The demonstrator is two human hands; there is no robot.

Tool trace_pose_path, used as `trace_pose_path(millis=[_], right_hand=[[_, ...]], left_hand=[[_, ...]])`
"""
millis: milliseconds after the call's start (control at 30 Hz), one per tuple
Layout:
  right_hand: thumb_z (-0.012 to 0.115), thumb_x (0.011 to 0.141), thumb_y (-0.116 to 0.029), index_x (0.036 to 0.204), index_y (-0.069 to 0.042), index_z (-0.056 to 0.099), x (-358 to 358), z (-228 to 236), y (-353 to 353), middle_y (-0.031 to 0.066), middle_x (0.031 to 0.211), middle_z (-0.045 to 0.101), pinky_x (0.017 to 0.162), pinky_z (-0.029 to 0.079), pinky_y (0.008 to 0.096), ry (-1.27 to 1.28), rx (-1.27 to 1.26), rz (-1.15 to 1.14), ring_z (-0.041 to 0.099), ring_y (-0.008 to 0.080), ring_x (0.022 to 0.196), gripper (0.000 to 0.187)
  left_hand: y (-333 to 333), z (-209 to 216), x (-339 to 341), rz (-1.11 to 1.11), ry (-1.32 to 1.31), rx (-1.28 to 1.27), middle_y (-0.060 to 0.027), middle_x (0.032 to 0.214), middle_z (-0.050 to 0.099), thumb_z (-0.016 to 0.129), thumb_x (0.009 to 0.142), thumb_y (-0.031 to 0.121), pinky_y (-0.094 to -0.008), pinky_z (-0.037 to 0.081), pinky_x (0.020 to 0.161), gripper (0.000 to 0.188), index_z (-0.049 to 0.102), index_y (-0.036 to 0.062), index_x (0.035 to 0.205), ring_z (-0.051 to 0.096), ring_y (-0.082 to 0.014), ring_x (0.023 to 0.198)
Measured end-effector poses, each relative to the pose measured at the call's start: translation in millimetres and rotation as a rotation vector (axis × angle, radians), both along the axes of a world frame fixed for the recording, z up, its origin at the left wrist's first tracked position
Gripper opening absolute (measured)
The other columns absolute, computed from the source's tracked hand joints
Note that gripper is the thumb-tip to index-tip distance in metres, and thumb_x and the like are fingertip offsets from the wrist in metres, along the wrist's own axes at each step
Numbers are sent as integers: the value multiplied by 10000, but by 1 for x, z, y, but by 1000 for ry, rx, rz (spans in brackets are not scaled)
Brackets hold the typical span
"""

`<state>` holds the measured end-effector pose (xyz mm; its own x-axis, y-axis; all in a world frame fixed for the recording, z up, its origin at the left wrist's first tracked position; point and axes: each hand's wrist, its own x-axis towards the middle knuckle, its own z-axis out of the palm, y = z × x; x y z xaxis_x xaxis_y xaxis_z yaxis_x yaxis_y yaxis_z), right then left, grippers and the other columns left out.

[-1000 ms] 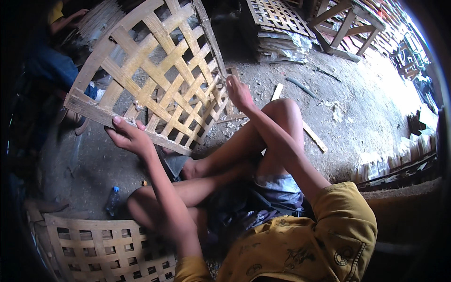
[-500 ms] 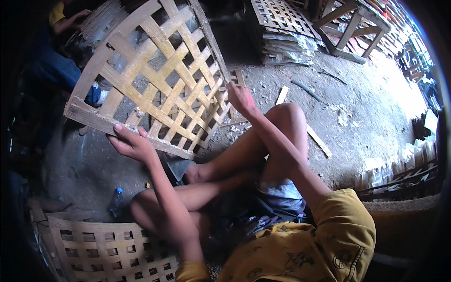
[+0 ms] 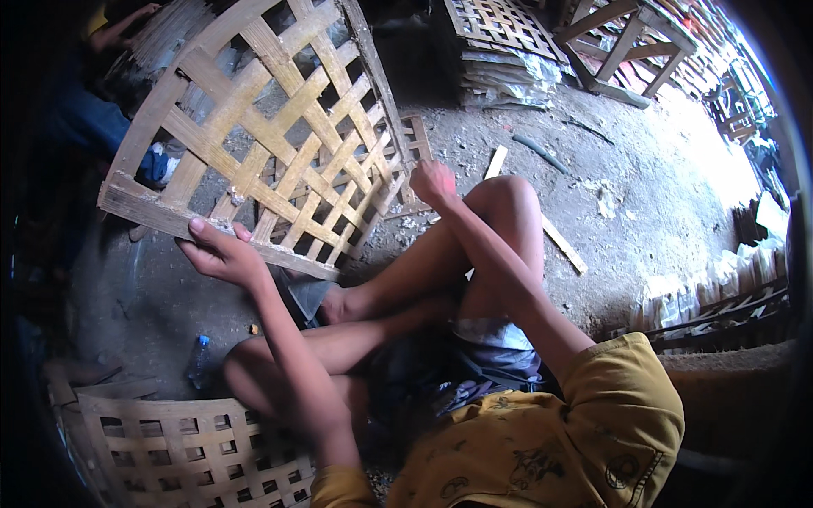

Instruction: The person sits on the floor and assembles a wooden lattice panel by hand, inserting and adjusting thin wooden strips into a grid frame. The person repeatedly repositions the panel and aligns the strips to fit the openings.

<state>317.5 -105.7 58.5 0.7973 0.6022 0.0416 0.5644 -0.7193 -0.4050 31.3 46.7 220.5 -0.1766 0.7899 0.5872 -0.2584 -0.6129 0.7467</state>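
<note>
A woven bamboo lattice panel (image 3: pixel 292 146) with a wooden frame is tilted up in front of me. My left hand (image 3: pixel 222 254) grips the frame's lower edge, thumb over the near face and fingers mostly behind the wood. Beside the panel's right edge is my right hand (image 3: pixel 434 184), its fingers curled into a fist. Whether that fist holds anything is hidden, and a narrow gap seems to part it from the frame. Behind the panel's right edge, another slatted piece (image 3: pixel 415 140) partly shows on the ground.
Another woven panel (image 3: pixel 169 440) stands at the lower left, near a plastic bottle (image 3: pixel 200 360). Stacked lattice panels (image 3: pixel 508 42) and a wooden stand (image 3: pixel 631 55) are at the back. Loose wood strips (image 3: pixel 563 244) lie beyond my knee. Someone else's arm (image 3: pixel 114 32) shows far left.
My right hand has come slightly away from the panel's right edge and down. The whole scene has shifted a little left in view; my left hand keeps its grip.
</note>
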Motion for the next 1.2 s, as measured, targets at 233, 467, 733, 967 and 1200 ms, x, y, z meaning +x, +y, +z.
trace_pose_path(millis=[233,467,733,967,1200], right_hand=[[539,928,-189,1079,-7,657,7,-27,10,290,971,712,809,556,550,71,142,67,703,478,938,265],[467,995,-252,1119,-23,620,38,-72,32,276,1061,705,864,525,527,210,245,117,668,483,1036,302],[520,956,-276,1202,0,674,79,-106,27,276,1130,713,884,556,523,290,-90,12,696,456,1053,401],[568,941,-311,1339,-79,669,38,-60,30,163,1351,675,1023,530,459,403,-217,-147,643,346,1263,472],[486,979,-250,1149,-16,707,51,-82,30,282,1149,705,948,537,539,374,69,35,671,478,1097,364]], left_hand=[[-12,6,5,-17,-13,-43,-77,799,536,516,1107,278,-217,378,437,338,497,-51,1180,434,-81,539],[-3,2,2,3,2,10,-102,842,572,510,1108,276,-213,382,441,363,499,-64,1234,421,-80,526],[-8,3,8,-19,14,-32,-101,845,565,483,1116,270,-218,377,440,420,467,-74,1358,413,-85,518],[-2,0,-1,24,15,-40,-82,818,526,462,1115,294,-240,365,450,379,497,-55,1260,403,-101,512],[2,1,1,45,41,-39,-98,872,539,486,1112,297,-246,391,449,380,508,-61,1237,409,-110,508]])
